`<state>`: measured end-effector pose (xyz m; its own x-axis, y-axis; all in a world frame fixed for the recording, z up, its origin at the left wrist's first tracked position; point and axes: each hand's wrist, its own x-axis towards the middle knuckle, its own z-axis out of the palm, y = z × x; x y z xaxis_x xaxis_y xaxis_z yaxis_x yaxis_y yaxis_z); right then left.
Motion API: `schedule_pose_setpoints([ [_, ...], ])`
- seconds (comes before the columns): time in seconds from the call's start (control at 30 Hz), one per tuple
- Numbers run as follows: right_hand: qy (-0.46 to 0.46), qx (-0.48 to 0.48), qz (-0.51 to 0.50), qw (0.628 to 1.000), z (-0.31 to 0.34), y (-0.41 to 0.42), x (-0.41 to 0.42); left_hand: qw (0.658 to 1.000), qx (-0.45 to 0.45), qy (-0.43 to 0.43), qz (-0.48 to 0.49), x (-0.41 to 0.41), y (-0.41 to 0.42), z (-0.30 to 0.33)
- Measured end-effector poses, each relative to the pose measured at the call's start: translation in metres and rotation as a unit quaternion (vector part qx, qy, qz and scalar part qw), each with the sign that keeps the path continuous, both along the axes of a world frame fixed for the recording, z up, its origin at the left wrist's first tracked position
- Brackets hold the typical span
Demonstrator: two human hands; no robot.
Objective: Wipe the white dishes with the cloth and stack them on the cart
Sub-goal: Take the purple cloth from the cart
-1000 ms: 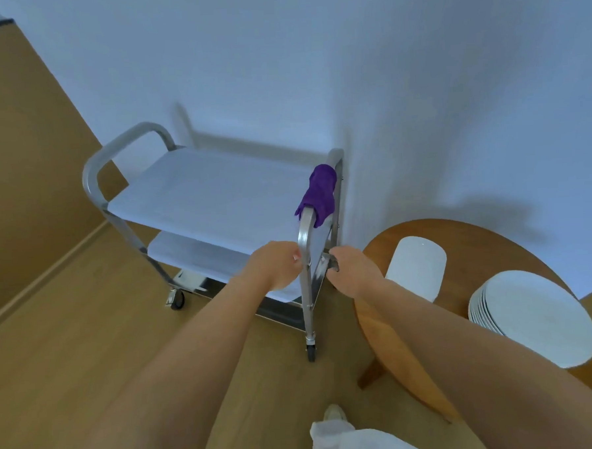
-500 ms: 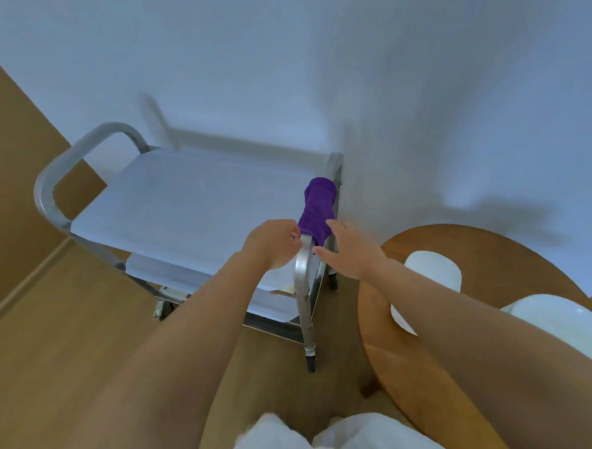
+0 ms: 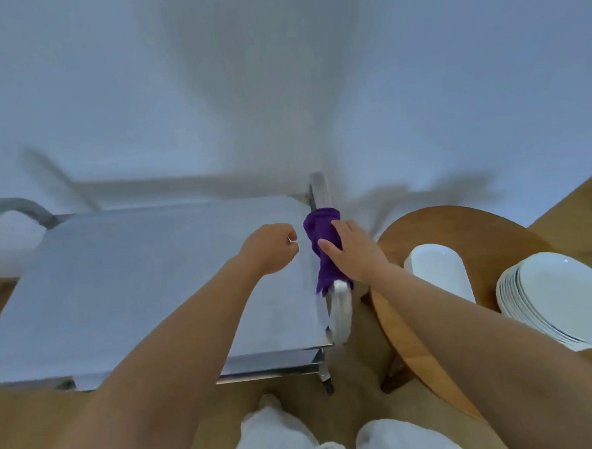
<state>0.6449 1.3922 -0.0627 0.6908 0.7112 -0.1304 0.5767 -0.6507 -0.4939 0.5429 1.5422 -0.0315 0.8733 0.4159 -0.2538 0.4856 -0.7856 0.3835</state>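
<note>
A purple cloth (image 3: 325,248) is draped over the right-hand handle (image 3: 340,308) of a steel cart (image 3: 136,284), and it is gripped by the right hand (image 3: 352,252), whose fingers are curled around cloth and bar together. The left hand (image 3: 272,248) is held in a loose fist over the cart's top shelf, just beside the cloth, with nothing seen in it. On the round wooden table (image 3: 459,226) to the right, a stack of white plates (image 3: 559,299) is seen beside a single oblong white dish (image 3: 437,271).
</note>
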Motion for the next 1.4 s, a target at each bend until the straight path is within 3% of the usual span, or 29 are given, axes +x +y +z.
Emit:
schedule_pose_setpoints([
  [0.3,0.000,0.001,-0.160,0.987,-0.001,0.010,-0.025,0.992,-0.086,-0.027,-0.093,0.025,0.034,-0.016],
  [0.5,0.030,-0.003,-0.203,0.979,-0.005,0.002,-0.034,0.981,-0.170,-0.028,-0.088,0.051,0.026,-0.025],
  [0.63,0.042,0.008,-0.218,0.975,-0.007,-0.004,-0.038,0.972,-0.230,-0.031,-0.033,0.066,0.011,-0.029],
  [0.8,0.047,0.020,-0.230,0.972,-0.012,-0.009,-0.043,0.970,-0.240,-0.020,0.047,0.081,-0.001,-0.035],
  [1.03,0.055,0.050,-0.252,0.965,-0.018,-0.014,-0.050,0.989,-0.144,0.007,0.042,0.088,-0.008,-0.046],
  [1.13,0.058,0.058,-0.247,0.966,-0.018,-0.015,-0.050,0.988,-0.152,0.011,0.033,0.086,-0.008,-0.046],
  [1.27,0.073,0.079,-0.263,0.959,-0.021,-0.018,-0.049,0.991,-0.118,-0.066,-0.018,0.084,-0.016,-0.036],
  [1.4,0.144,0.162,-0.350,0.911,-0.022,-0.024,-0.044,0.969,-0.142,-0.174,-0.104,0.083,-0.035,-0.019],
])
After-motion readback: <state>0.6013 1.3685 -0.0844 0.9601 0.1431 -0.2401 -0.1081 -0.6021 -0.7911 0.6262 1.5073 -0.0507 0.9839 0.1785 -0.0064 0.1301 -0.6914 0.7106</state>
